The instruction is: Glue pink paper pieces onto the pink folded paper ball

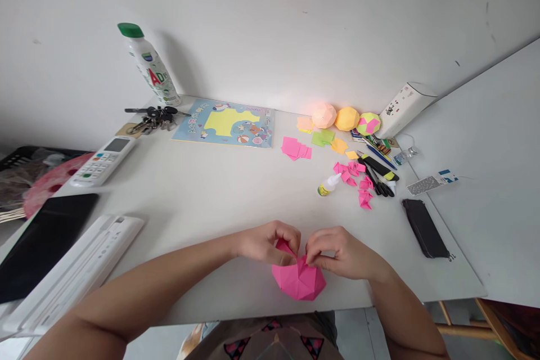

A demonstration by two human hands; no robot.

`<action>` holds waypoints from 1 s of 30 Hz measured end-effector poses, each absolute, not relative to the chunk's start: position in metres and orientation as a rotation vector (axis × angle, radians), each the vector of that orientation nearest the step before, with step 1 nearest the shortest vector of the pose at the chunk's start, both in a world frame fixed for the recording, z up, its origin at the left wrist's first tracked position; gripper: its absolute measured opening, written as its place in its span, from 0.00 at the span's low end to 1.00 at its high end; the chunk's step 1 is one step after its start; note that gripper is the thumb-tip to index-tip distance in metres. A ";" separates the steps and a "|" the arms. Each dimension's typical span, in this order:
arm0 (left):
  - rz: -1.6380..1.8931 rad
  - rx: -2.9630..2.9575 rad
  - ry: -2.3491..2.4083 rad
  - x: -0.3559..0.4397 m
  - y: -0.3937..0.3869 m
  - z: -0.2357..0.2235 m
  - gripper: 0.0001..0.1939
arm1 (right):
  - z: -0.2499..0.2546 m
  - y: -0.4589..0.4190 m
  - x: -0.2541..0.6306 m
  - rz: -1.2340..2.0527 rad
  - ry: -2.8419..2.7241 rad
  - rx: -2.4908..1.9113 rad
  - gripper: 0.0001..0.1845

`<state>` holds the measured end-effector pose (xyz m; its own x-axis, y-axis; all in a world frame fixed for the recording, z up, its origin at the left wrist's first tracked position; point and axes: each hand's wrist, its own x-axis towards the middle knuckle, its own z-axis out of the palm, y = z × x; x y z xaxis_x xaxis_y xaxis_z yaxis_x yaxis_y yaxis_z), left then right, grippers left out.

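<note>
A pink folded-paper ball, faceted and partly assembled, is near the front edge of the table. My left hand pinches its upper left rim with thumb and fingers. From the other side, my right hand grips a paper flap at the upper right rim. The fingers hide part of the ball's top. Beyond the hands stands a small glue bottle with a white nozzle. Loose folded pink paper pieces lie just to the right of it.
Finished paper balls, one orange, line the wall beside a white box. Scissors, pink paper squares and a black pouch lie around. Leftward are a bottle, a blue sheet and a white handset.
</note>
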<state>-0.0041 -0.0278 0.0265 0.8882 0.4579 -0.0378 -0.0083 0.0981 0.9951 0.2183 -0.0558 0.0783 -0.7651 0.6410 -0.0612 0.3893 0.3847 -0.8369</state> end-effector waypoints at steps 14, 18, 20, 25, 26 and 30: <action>0.347 1.406 0.405 -0.004 -0.029 0.028 0.05 | 0.084 -0.057 0.215 1.416 -2.247 -0.892 0.07; 0.347 1.403 0.420 -0.004 -0.029 0.029 0.05 | 0.084 -0.056 0.216 1.430 -2.258 -0.897 0.08; 0.349 1.402 0.427 -0.003 -0.029 0.029 0.06 | 0.084 -0.056 0.217 1.439 -2.262 -0.898 0.08; 0.335 1.395 0.433 -0.003 -0.029 0.028 0.06 | 0.085 -0.057 0.218 1.465 -2.270 -0.910 0.08; 0.330 1.395 0.434 -0.003 -0.029 0.028 0.06 | 0.085 -0.057 0.218 1.472 -2.272 -0.913 0.08; 0.326 1.386 0.457 -0.004 -0.029 0.029 0.06 | 0.085 -0.057 0.218 1.499 -2.271 -0.914 0.08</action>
